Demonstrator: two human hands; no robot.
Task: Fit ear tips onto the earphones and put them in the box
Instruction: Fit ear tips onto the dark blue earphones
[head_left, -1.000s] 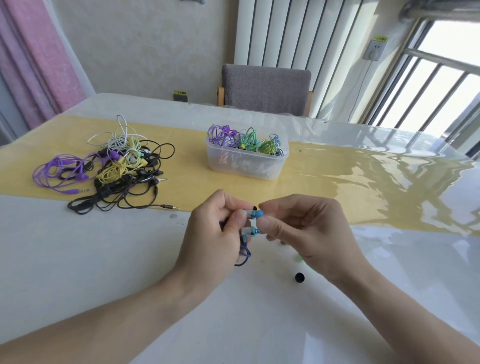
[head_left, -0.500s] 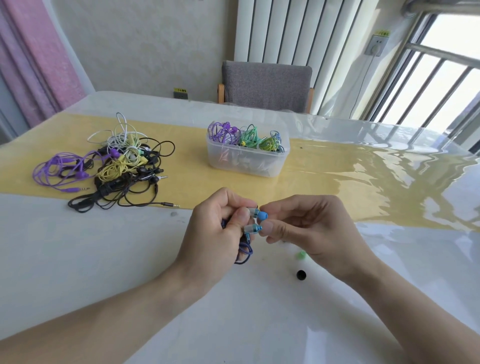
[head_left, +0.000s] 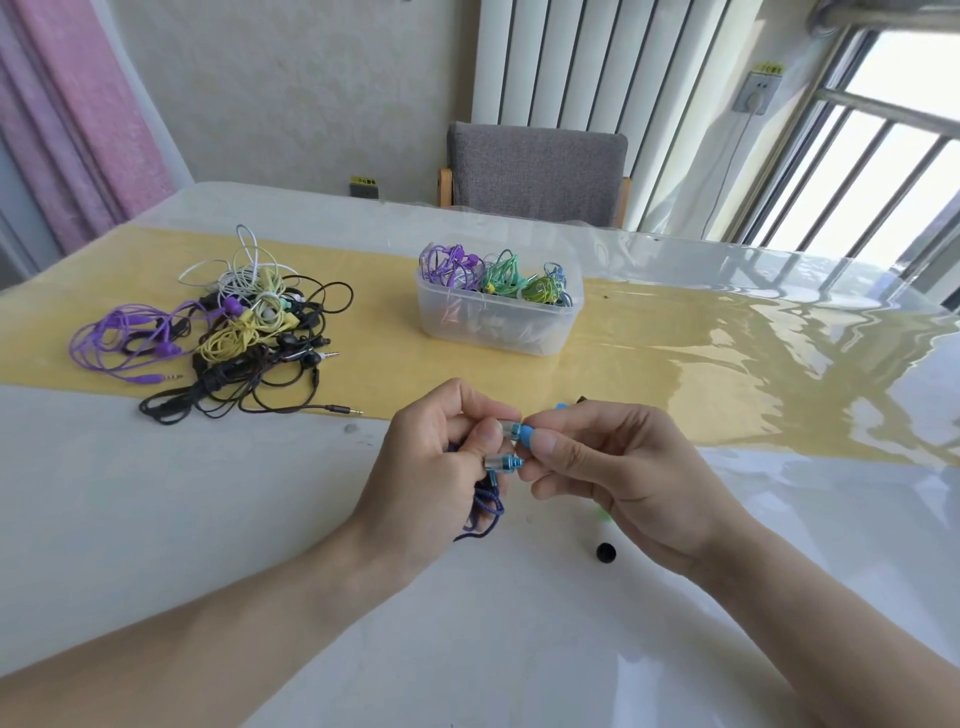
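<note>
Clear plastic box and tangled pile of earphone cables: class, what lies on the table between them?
Nothing: in the head view, only bare yellow table runner separates the clear plastic box from the tangled cable pile.

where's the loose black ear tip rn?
Head view: the black ear tip lies on the white table, lower right of centre, just below the right hand, untouched.

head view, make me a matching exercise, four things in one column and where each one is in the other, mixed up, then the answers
Things
1. blue ear tip
2. black ear tip
3. clear box
4. tangled earphone pile

Places
A. on the yellow runner, far left of the table
B. on the white tabletop, near the right hand
C. on the yellow runner, beyond both hands
D. on the upper earbud, held by the left hand

Pairs: 1-D, 2-B, 3-C, 4-A
</note>
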